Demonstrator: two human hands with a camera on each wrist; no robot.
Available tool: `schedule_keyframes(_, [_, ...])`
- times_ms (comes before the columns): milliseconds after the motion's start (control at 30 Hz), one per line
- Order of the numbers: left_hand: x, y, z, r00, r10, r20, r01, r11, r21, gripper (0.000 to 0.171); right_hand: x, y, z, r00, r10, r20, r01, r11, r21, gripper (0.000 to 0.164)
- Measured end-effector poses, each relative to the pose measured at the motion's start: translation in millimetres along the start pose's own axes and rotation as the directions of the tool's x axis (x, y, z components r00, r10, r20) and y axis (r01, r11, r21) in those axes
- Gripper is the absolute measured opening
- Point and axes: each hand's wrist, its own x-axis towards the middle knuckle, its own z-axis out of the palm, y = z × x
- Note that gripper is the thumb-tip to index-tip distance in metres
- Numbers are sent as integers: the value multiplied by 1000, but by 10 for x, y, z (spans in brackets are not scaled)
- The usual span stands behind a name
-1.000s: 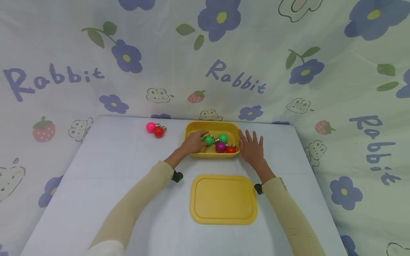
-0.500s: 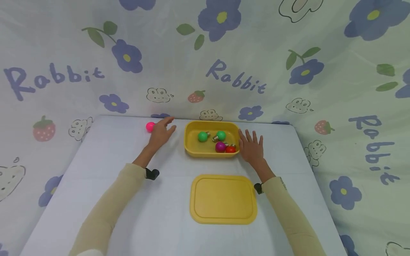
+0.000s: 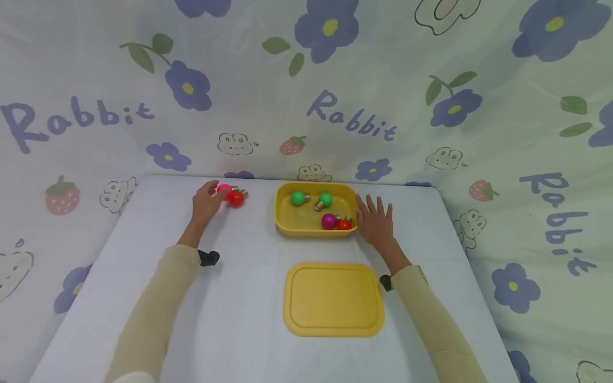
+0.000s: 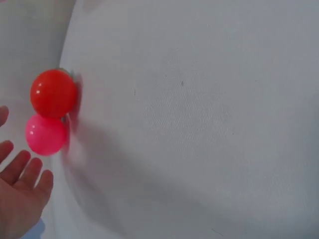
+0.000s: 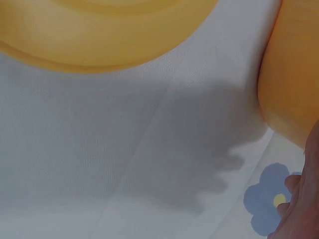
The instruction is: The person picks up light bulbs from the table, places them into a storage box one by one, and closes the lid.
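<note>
My left hand is at the back left of the table, fingers loosely spread around a pink light bulb. In the left wrist view a gap shows between the fingers and the pink bulb. Touching that bulb is a red bulb; both have silvery screw bases. My right hand lies flat-fingered against the right end of a yellow box. Inside the box lie a green bulb, another green bulb, a purple bulb and a red bulb.
A yellow lid lies flat on the white table, in front of the box. Behind the table hangs a curtain printed with flowers and rabbits.
My left hand has let go of a green bulb in the box and moved left, past the red bulb, to the pink one. Both green bulbs have shifted back slightly. The right hand stays put.
</note>
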Motion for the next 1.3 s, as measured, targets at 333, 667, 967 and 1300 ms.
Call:
schedule_keyframes(333, [71, -62, 43, 993, -117, 22, 117, 993, -21, 60, 5, -1, 19, 1000, 3, -6, -3, 1000, -8, 55])
schedule_keyframes(667, [81, -100, 60, 993, -108, 49, 108, 994, -4, 60, -27, -15, -6, 1000, 7, 4, -7, 1000, 2, 55])
schedule_keyframes(967, [102, -85, 56, 992, -105, 70, 105, 994, 12, 59, -38, -19, -35, 1000, 13, 14, -13, 1000, 2, 55])
schedule_keyframes(1300, [152, -84, 30, 992, -104, 74, 101, 994, 46, 55, -16, -20, -46, 1000, 18, 25, -19, 1000, 13, 55])
